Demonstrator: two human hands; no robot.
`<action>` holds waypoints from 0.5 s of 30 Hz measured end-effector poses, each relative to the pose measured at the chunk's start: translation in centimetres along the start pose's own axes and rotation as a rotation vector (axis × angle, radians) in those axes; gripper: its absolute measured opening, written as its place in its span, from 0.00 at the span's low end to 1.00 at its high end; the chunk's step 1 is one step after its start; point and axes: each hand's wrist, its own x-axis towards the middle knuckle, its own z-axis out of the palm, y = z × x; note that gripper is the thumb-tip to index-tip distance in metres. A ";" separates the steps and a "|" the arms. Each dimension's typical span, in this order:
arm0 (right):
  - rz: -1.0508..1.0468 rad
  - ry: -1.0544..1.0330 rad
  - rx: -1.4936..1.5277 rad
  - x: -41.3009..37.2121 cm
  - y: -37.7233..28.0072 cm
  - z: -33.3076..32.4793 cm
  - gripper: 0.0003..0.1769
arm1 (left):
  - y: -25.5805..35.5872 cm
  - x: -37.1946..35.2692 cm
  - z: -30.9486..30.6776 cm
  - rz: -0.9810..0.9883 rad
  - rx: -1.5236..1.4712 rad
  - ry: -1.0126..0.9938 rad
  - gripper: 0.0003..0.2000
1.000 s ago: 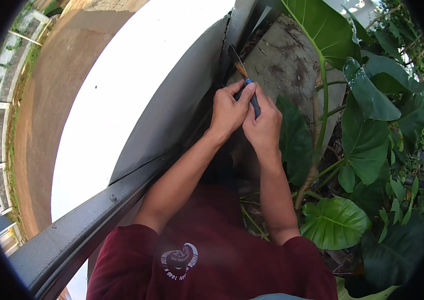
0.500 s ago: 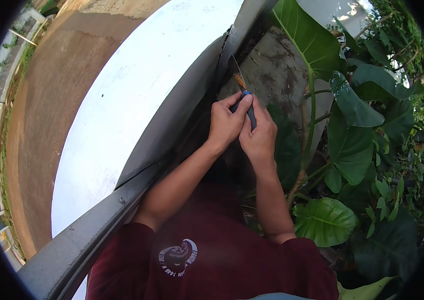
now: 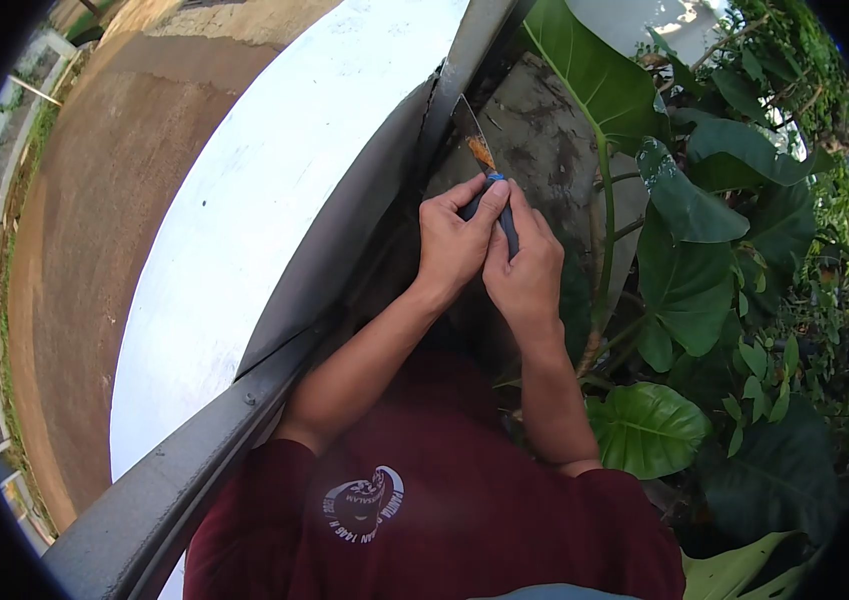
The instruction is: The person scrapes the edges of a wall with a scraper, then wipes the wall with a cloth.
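Note:
A putty knife with an orange-brown patch on its blade and a dark handle with a blue collar points up and away from me. My left hand grips the handle near the collar, thumb lying along it. Wrapped round the same handle from the other side, my right hand presses close against the left. The blade tip overlaps the edge of a grey metal frame in this view. Part of the handle is hidden by my fingers.
A large white panel curves along the left, beside the frame and its lower bar. Broad green leaves crowd the right. Behind the blade is a stained grey slab. Brown paved ground shows beyond the panel.
The view has shifted slightly. The putty knife has turned a little, so more of its blade face shows. Both hands keep their hold on it.

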 end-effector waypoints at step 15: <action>-0.161 0.007 0.079 0.5 -1.3 -3.2 0.25 | 2.2 -2.0 1.9 -0.057 -0.306 0.063 0.15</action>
